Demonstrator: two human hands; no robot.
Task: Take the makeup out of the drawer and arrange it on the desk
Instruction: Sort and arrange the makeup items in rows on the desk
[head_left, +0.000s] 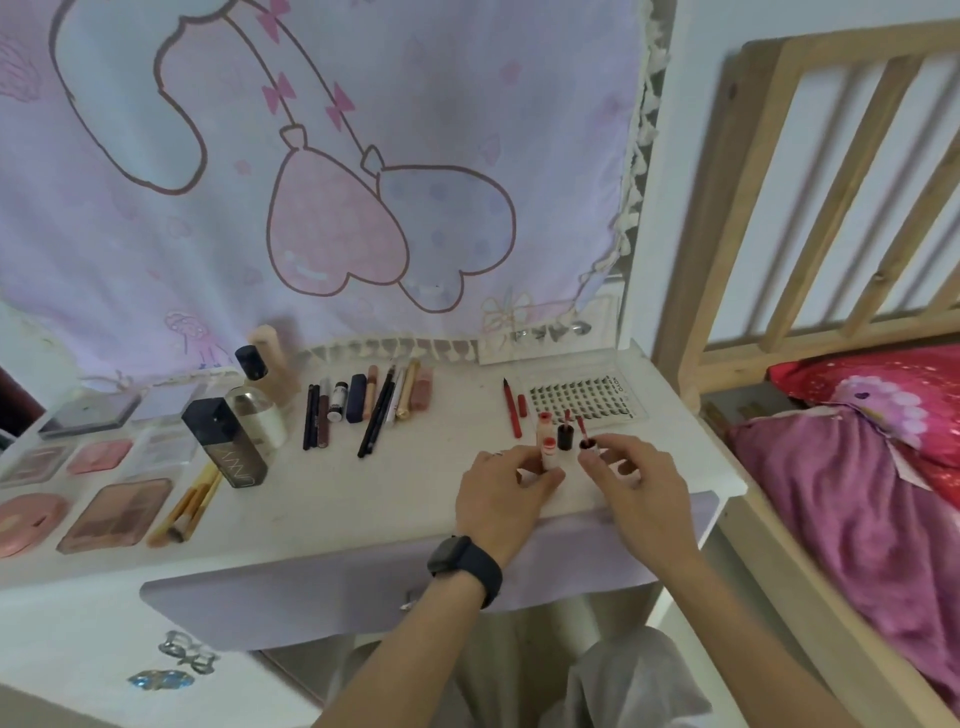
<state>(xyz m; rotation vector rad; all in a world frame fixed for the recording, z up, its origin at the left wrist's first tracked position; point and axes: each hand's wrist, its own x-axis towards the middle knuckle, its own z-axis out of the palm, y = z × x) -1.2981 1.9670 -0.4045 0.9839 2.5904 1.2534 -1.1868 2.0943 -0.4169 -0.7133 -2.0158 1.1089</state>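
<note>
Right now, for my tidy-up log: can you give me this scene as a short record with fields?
left hand: pinches a red-capped tube, upright on the desk
right hand: pinches a dark-topped tube
desk centre: pencils laid in a row
desk left: palettes, brushes, dark bottle
desk right: lash tray, red pen
drawer inside: not in view
</note>
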